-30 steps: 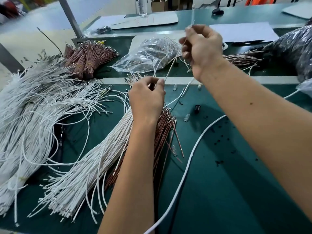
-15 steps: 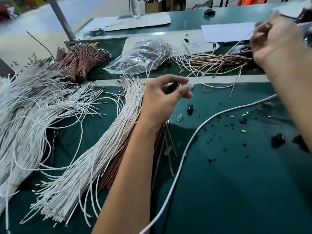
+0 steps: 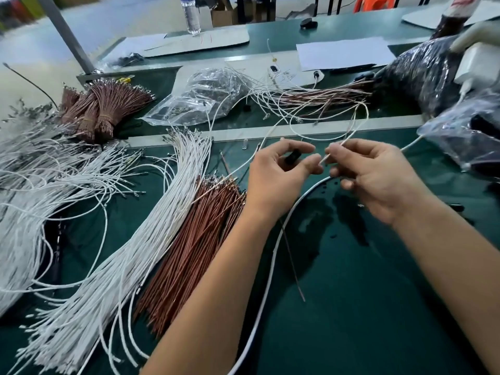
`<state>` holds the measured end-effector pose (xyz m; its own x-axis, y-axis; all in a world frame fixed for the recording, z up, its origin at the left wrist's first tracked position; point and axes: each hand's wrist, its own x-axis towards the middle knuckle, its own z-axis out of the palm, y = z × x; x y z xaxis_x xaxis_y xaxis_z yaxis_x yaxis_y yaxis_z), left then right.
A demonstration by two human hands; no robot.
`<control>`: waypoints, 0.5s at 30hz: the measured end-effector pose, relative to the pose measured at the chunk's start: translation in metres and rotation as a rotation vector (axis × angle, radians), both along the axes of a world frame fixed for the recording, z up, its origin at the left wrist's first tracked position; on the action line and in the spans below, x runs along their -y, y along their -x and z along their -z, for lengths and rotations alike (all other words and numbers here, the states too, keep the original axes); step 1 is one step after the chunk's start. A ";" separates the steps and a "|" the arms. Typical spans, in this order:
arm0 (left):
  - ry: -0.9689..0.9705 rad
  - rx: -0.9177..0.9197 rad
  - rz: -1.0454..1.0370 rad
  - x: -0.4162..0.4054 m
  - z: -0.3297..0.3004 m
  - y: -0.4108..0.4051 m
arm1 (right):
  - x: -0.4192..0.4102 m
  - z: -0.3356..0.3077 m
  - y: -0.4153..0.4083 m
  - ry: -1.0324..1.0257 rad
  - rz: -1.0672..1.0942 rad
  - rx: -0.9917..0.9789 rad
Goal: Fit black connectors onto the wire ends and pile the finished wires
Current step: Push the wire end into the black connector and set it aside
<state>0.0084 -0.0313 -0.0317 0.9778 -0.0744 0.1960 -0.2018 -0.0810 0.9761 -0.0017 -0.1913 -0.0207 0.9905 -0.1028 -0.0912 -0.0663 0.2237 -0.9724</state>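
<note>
Head view, from nine o'clock: loose white wires (image 3: 29,190) sprawl over the green table (image 3: 351,307), with tied brown bundles (image 3: 102,109) at ten o'clock. Toward centre lie a white wire bundle (image 3: 151,226) and, just beside it, a brown wire bundle (image 3: 197,239). At centre the left hand (image 3: 276,177) pinches a black connector (image 3: 292,156) between thumb and fingers. Just to its right, the right hand (image 3: 378,177) grips a thin white wire (image 3: 336,148), its tip pointing at the connector. At two o'clock lies a pile of mixed wires (image 3: 311,98).
</note>
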 end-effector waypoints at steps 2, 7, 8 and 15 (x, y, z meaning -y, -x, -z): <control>-0.014 -0.039 -0.004 -0.003 -0.003 -0.001 | 0.006 0.003 -0.001 -0.038 0.021 0.067; 0.100 -0.228 0.025 -0.007 -0.006 -0.004 | 0.017 0.007 -0.005 -0.109 0.063 0.159; 0.093 -0.242 0.030 -0.007 -0.006 -0.004 | 0.017 0.008 -0.006 -0.122 0.059 0.172; 0.110 -0.262 0.113 -0.010 -0.002 -0.005 | 0.023 0.005 -0.002 -0.203 0.111 0.222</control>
<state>0.0134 -0.0214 -0.0295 0.9828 -0.1783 -0.0491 0.0565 0.0369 0.9977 0.0001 -0.2141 -0.0255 0.9723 -0.2130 0.0965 0.1785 0.4090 -0.8949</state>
